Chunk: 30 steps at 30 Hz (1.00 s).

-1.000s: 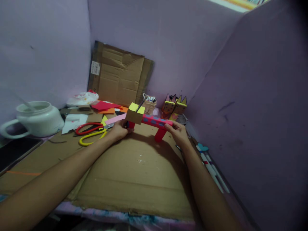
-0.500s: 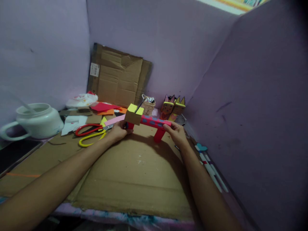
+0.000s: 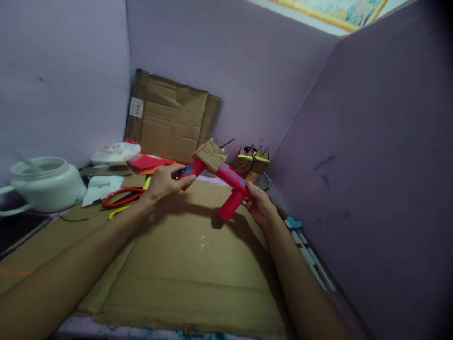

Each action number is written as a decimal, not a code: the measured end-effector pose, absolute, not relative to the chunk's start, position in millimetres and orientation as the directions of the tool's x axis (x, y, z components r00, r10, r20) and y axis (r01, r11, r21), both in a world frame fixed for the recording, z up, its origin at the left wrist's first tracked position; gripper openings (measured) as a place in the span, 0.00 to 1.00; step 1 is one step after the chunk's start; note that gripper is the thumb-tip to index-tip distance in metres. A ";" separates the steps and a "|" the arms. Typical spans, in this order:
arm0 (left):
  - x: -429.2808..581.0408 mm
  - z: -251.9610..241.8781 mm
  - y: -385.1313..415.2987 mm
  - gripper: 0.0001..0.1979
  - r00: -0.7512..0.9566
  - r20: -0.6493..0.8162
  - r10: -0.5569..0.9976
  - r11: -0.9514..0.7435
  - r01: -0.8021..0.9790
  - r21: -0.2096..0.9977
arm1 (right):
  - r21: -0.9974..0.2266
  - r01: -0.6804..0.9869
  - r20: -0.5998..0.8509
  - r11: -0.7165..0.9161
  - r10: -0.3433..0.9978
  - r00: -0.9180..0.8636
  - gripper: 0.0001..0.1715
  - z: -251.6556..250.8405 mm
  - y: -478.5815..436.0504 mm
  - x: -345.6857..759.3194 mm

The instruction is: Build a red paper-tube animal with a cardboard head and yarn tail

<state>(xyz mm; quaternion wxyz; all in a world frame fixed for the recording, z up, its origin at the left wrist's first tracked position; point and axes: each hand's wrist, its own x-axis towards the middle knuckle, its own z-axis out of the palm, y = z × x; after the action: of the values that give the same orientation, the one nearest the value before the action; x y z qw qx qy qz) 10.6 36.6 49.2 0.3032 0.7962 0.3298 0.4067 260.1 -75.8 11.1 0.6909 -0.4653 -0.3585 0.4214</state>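
Observation:
Between my two hands a pink paper-tube figure (image 3: 231, 176) with blue spots hangs tilted just above the cardboard sheet. Its cardboard box piece (image 3: 212, 155) sits at the upper left joint, and a thin dark strip sticks out behind it. My left hand (image 3: 168, 183) is closed around the spotted left leg. At the right end of the body tube, my right hand (image 3: 260, 203) pinches with thumb and fingers. A plain pink leg (image 3: 231, 206) slants down to the left from that end.
Red- and yellow-handled scissors (image 3: 123, 197), paper scraps and a white pot (image 3: 47, 184) are on the left. A folded cardboard piece (image 3: 173, 118) leans on the back wall. Crown-topped paper figures (image 3: 253, 160) stand behind my right hand; markers (image 3: 311, 257) lie along the right wall.
The figure has been tipped and turned, lifting its legs off the cardboard. Its box piece now shows bare cardboard instead of the yellow top. Both hands keep their hold.

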 end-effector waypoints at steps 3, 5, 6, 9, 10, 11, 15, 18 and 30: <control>4.6 64.4 23.6 0.27 0.432 0.498 0.752 -0.602 0.141 0.786 | -0.915 -0.377 0.023 0.145 0.950 0.310 0.16 10.5 -73.9 251.3; 1.0 72.4 16.5 0.30 0.433 0.529 0.729 -0.605 0.048 0.795 | -0.889 -0.445 -0.014 0.106 0.966 0.258 0.16 9.8 -73.0 244.1; -0.4 75.6 13.5 0.31 0.446 0.545 0.710 -0.607 -0.005 0.794 | -0.877 -0.473 -0.028 0.087 0.972 0.232 0.17 9.6 -72.8 240.5; -2.0 79.6 6.5 0.32 0.446 0.621 0.645 -0.597 -0.214 0.773 | -0.842 -0.537 -0.046 0.055 0.984 0.172 0.20 11.0 -73.8 230.6; -1.4 78.6 4.3 0.30 0.423 0.639 0.642 -0.581 -0.275 0.766 | -0.830 -0.555 -0.038 0.063 0.985 0.169 0.20 12.2 -74.5 228.1; -0.3 76.4 2.0 0.28 0.399 0.643 0.654 -0.562 -0.313 0.766 | -0.817 -0.570 -0.023 0.084 0.984 0.177 0.20 13.7 -75.4 226.0; 7.9 60.1 -7.4 0.18 0.476 0.512 0.715 -0.454 -0.241 0.858 | -0.762 -0.603 0.080 0.236 0.958 0.274 0.16 20.7 -78.8 220.8; 14.9 49.5 -13.8 0.23 0.627 0.370 0.686 -0.381 -0.124 0.916 | -0.727 -0.599 0.141 0.336 0.927 0.349 0.13 23.2 -79.1 216.1; 35.0 30.1 -17.7 0.26 0.557 0.252 0.791 -0.316 0.021 0.948 | -0.677 -0.557 0.196 0.481 0.847 0.494 0.14 16.2 -75.8 182.6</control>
<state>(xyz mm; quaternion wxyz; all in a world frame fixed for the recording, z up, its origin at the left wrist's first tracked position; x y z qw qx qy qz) 35.0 -17.7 30.1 0.5119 0.7188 0.2824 0.3763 182.6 -75.8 16.2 0.8193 -0.2752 -0.2634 0.4286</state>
